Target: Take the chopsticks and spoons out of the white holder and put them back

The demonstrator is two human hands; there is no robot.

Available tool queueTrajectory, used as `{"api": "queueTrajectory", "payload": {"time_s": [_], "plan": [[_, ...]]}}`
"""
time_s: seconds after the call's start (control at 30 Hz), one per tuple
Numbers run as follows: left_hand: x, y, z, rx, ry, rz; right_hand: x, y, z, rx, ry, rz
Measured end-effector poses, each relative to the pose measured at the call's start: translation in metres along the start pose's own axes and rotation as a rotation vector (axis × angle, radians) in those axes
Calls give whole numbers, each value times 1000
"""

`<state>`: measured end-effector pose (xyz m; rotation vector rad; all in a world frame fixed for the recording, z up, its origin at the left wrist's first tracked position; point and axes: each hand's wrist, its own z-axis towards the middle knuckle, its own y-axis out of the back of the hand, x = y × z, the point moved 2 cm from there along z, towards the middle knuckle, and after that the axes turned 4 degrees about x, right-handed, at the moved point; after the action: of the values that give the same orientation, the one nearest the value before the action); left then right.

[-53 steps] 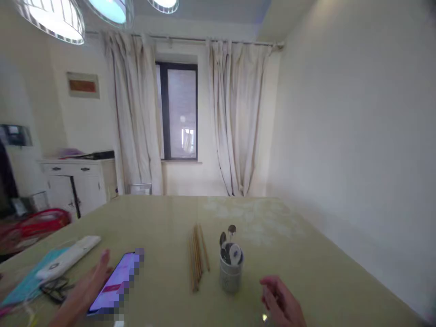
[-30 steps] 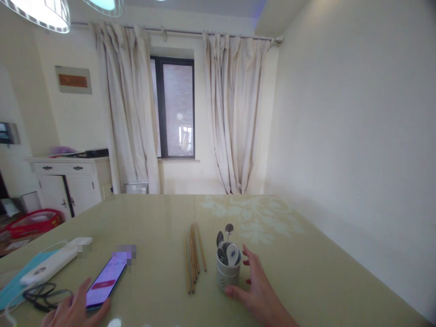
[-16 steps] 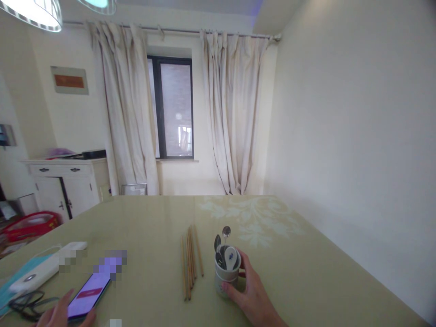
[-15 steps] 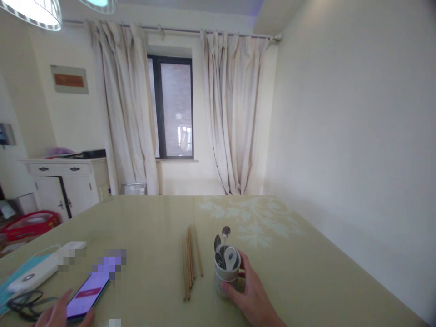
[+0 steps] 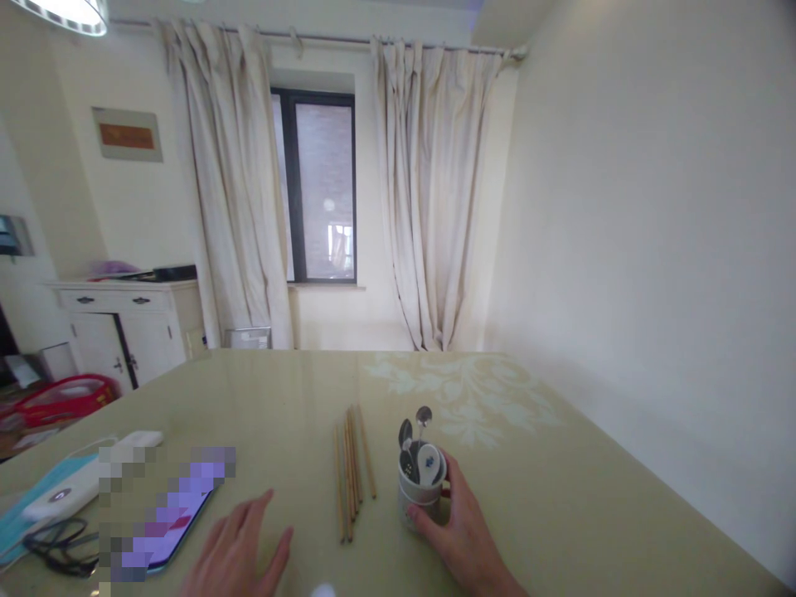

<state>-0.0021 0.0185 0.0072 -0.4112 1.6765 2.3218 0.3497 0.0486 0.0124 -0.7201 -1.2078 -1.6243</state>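
My right hand [image 5: 463,526] is wrapped round a grey-white ceramic holder [image 5: 416,497] that stands upright on the table. Inside it are several spoons, among them a white spoon [image 5: 429,462] with a blue mark and a metal spoon [image 5: 424,416]. My left hand [image 5: 240,543] hovers low over the table with its fingers apart and nothing in them. Left of the holder lies a loose bundle of wooden chopsticks [image 5: 350,473]. A phone [image 5: 180,531] with a lit, partly blurred-out screen lies just left of my left hand.
Behind the phone are a white device [image 5: 59,496], a blue mask-like sheet [image 5: 25,510] and a tangled black cable [image 5: 62,547]. At the bottom edge, a small white rounded thing [image 5: 323,590] is partly cut off. A wall [image 5: 652,290] runs along the table's right side.
My left hand has left the phone and moved right, towards the chopsticks. My right hand stays on the holder. The view has shifted slightly, and a small white thing shows at the bottom edge.
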Motion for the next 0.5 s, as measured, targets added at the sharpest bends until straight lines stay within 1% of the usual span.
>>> {"api": "queueTrajectory", "payload": {"time_s": [0.07, 0.13, 0.17, 0.23, 0.27, 0.33, 0.4, 0.5], "plan": [[-51, -6, 12, 88, -33, 11, -2, 0, 0, -17, 8, -27], [-96, -9, 27, 155, -102, 66, -5, 1, -1, -28, 17, -36], [-113, -10, 35, 187, -122, 104, -7, 2, -2, -32, 21, -35], [-138, -13, 50, 213, -100, 173, -11, 2, -3, -36, 21, -29], [-146, -15, 57, 219, -75, 203, -14, 2, -3, -39, 18, -28], [-154, -24, 66, 230, -32, 247, -17, 2, -4, -51, 10, -32], [-153, -36, 70, 247, -23, 263, -19, 2, -6, -80, -1, -42], [-146, -52, 68, 259, -68, 229, -16, 4, -6, -91, 0, -54]]}}
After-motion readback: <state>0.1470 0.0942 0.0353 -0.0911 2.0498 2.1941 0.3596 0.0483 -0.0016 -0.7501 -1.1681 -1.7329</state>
